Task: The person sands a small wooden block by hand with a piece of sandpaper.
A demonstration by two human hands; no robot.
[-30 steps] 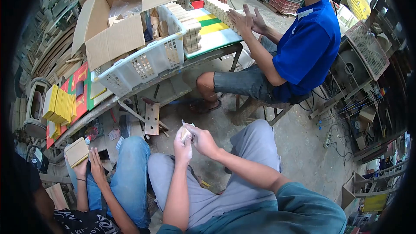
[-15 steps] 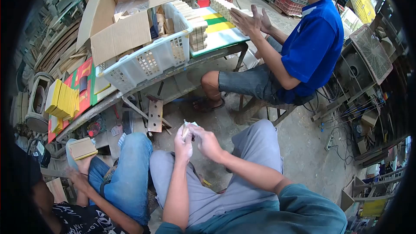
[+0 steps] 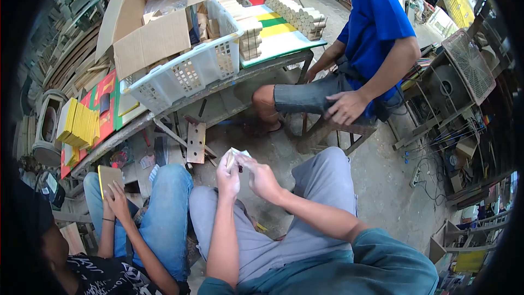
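Observation:
My left hand [image 3: 228, 180] is closed around a small pale wooden piece [image 3: 231, 160], held upright above my lap. Beside it, my right hand [image 3: 263, 179] has its fingers bent against the same piece, pinching a thin whitish sheet [image 3: 240, 153] that looks like folded sandpaper. Pale dust coats the fingers of both hands. Most of the wooden piece is hidden by my fingers, so its full shape does not show.
A bench ahead carries a white plastic crate [image 3: 185, 79], an open cardboard box [image 3: 153, 41], stacked wooden cylinders [image 3: 297, 13] and yellow-edged boards [image 3: 79, 125]. At left a person holds a flat yellow-edged block [image 3: 111, 180]. A person in a blue shirt [image 3: 376, 16] is by a stool.
My hands shift slightly, still working on the wooden piece. The person in blue has lowered their hands and turned away from the bench. The person at left has tilted their block upright.

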